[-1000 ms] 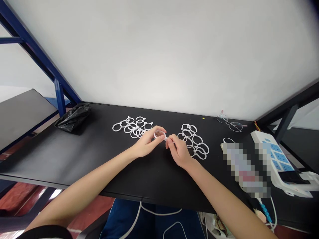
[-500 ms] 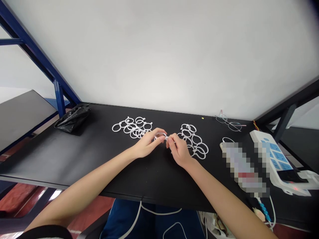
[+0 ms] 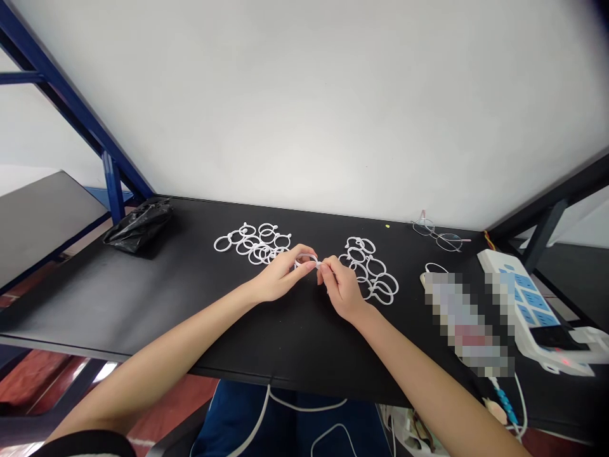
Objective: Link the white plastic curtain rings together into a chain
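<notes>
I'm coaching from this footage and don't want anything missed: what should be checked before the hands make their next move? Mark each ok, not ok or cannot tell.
1. Left grip holds the white ring: ok, between thumb and fingers.
2. Right grip is on the same ring: ok, fingertips at its right end.
3. Ring's right end is visible for inspection: not ok, the fingertips largely cover it.
4. Left ring group and right ring group are separate: ok, tabletop shows between them.
5. Exact ring count in each group: cannot tell, rings overlap and the hands partly hide both.
6. Eyeglasses are apart from the hands: ok, near the wall.
</notes>
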